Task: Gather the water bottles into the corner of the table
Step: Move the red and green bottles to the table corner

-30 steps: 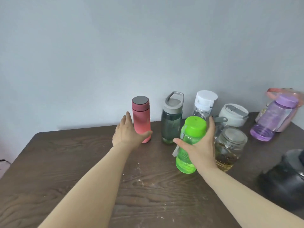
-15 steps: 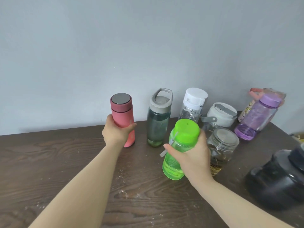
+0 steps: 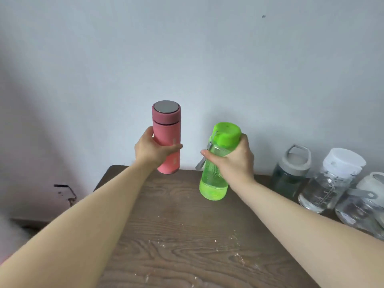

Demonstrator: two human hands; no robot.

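- The left hand (image 3: pixel 153 150) is wrapped around the lower half of the pink bottle (image 3: pixel 167 136), held upright above the far left corner of the table (image 3: pixel 176 235).
- The right hand (image 3: pixel 232 161) is closed around the neck of the green bottle (image 3: pixel 216 175), which tilts a little, base towards the camera, over the wood.
- The corner lies just below the pink bottle, so the left hand is nearer; I judge it sets down first.
- A dark bottle (image 3: pixel 288 173), a clear bottle (image 3: pixel 330 179) and another clear one (image 3: pixel 363 204) stand along the wall, well to the right.
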